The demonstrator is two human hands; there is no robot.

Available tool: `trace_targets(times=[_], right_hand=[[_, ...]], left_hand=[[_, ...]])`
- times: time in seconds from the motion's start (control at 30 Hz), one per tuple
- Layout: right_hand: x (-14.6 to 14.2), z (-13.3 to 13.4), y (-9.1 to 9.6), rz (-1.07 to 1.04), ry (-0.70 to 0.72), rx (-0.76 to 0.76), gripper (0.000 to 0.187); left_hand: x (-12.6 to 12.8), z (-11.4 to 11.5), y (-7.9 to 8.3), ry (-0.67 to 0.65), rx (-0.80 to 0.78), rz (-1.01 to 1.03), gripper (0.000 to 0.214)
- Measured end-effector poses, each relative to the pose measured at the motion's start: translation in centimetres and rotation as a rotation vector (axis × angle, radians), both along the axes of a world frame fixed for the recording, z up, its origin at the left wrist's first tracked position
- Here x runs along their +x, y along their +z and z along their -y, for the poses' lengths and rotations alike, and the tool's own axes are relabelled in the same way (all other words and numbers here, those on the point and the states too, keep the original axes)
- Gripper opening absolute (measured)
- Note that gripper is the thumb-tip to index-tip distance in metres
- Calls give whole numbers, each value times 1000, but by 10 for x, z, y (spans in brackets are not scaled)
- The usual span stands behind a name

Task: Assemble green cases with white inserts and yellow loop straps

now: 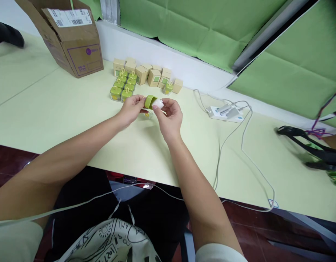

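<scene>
My left hand grips a green lid, turned so that its hollow side faces right. Between the thumb and fingers of my right hand is a small white piece, held right at the lid's opening; whether it touches the lid I cannot tell. Below the lid, partly hidden by my left hand, there is a clear container with something yellow on it. Just beyond my hands stand several small clear jars with green lids, each with a loop on top.
Small tan cartons line the wall, with one green-lidded jar before them. A big cardboard box stands back left. A white power strip with trailing cables lies to the right, then a black stand. One cable crosses my lap.
</scene>
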State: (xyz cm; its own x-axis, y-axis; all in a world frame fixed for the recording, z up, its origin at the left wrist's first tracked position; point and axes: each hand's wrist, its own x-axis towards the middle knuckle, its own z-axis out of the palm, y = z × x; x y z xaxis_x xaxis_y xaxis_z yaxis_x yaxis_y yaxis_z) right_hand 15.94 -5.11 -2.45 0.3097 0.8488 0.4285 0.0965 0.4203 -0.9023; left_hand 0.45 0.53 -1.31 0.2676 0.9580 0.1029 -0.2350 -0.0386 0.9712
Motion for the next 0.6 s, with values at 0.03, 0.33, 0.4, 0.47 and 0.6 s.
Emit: trace_targets(times=[0.03,0.33,0.4,0.47,0.6], right_hand=[[0,0,0,3,1,-4,63],[-3,2,3,-27,20,-43,68],[-2,4,5,-43,31,-53,67],[-2,5,8,-64,39,-69,67],[0,5,9,-97,58,-87,69]], left_hand=[[0,0,0,-2,-3,3,24],[2,3,2,-23,-43,44,22],[2,4,3,-19,-54,56,23],[2,4,3,-18,-56,66,24],[2,4,3,-14,-32,66,28]])
